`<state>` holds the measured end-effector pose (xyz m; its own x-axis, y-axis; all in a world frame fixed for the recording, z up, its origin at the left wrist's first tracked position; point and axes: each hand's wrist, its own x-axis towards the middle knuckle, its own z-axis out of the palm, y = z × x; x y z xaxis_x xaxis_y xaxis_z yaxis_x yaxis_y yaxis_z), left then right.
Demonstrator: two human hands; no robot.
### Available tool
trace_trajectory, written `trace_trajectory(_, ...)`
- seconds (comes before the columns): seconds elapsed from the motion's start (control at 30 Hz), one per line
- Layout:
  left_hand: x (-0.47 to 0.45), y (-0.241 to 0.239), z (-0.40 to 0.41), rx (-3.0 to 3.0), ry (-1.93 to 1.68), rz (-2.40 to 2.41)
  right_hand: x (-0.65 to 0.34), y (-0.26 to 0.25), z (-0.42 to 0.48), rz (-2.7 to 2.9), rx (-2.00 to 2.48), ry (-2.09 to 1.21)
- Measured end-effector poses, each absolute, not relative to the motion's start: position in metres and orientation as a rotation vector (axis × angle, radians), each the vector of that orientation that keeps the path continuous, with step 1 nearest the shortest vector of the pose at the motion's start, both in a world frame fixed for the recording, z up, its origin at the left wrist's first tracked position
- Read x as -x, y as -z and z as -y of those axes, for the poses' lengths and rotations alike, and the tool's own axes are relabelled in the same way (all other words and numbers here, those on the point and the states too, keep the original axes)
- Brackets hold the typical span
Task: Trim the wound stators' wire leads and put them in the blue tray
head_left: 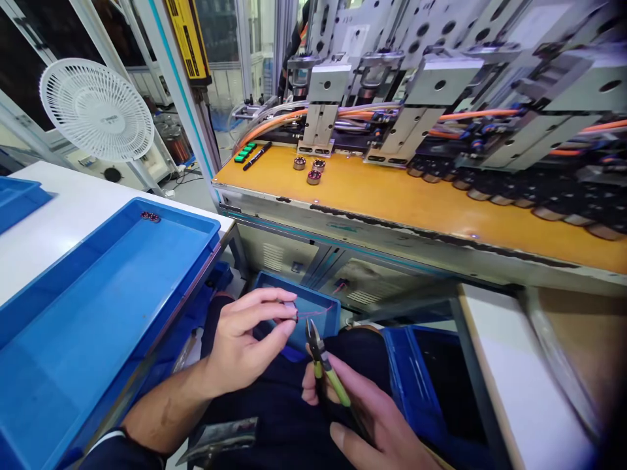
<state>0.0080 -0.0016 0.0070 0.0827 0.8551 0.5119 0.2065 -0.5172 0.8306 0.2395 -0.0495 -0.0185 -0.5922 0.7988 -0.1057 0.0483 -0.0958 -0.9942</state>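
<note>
At the lower middle of the frame the left hand (245, 339) pinches a small coil (290, 312) with its thin wire (316, 313) stretched right, and the right hand (362, 411) is closed on the cutters (323, 365) (jaws slightly apart below the wire), so the wire should be kept tight and cut near the coil.

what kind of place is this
Most likely a factory assembly station: an automated machine with orange hoses stands on an orange bench, blue parts trays sit alongside, and the right hand holds cutters.
</note>
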Motion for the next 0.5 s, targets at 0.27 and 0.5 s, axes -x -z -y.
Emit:
trace_trajectory(0.27, -0.010, -0.010, 0.002, -1.811, -1.461, -1.054, -0.232, 0.015, 0.046, 1.563, 0.928, -1.747)
trace_trajectory(0.5, -0.011, -0.008, 0.001, -1.814, -1.456, -1.046, -0.228, 0.016, 0.048, 1.554, 0.958, -1.658)
